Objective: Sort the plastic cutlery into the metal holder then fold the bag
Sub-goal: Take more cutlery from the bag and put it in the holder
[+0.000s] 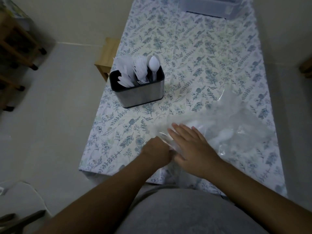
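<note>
You stand at a long table (185, 48) with a cloth full of little blue leaves and flowers. Your grey shirt (185, 211) fills the bottom of the view.

The clear plastic bag (224, 125) lies on the cloth in front of you, to your right side. It is crumpled and blurry. White shapes show through it, but you cannot tell what they are.

Far away, at the back end of the table, sits a clear plastic box (209, 5).

The metal holder (137, 89) stands upright on the left part of the table, well apart from the bag. White plastic knives (124, 71) fill its left part, forks (140, 68) the middle, and a spoon (153, 64) stands at the right.

Your right hand (190, 149) lies flat on the near edge of the bag, with its fingers straight and a little spread. Your left hand (156, 152) is just beside it, touching it, and curled into a fist at the bag's edge. It seems to pinch the plastic, but its fingers are hidden, so you cannot tell for sure.

A small wooden stool (108, 54) stands just past the table's left edge.
</note>
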